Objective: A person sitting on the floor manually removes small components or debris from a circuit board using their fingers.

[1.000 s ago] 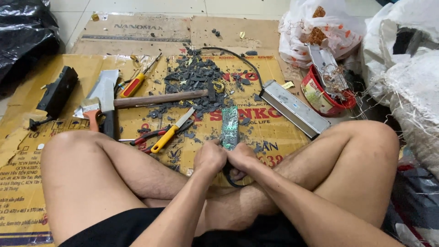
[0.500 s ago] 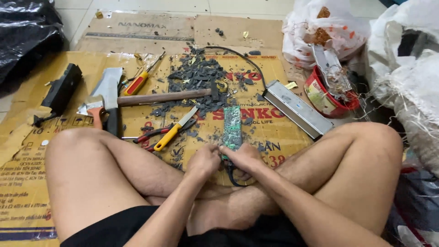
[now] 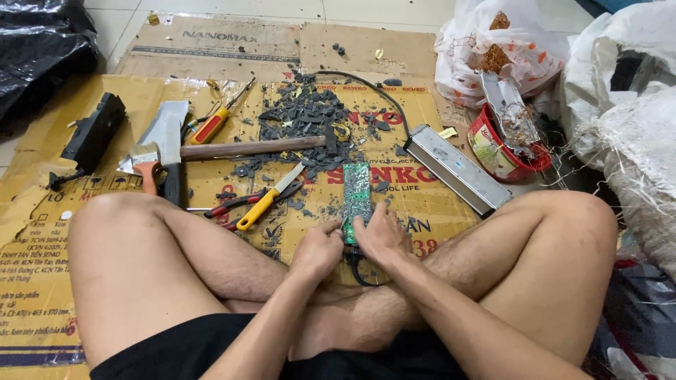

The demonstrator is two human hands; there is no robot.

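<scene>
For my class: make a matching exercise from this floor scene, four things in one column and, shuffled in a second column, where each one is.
Things
1. green circuit board
2. hammer
3. long metal casing
4. red tub

Places
A. below the white plastic bag, with foil and wire scrap in it
B. its near end held by both hands, left hand and right hand
C. head lying in the pile of dark fragments
D. lying slantwise just right of the circuit board

Pairs: 1-B, 2-C, 3-D, 4-A
</scene>
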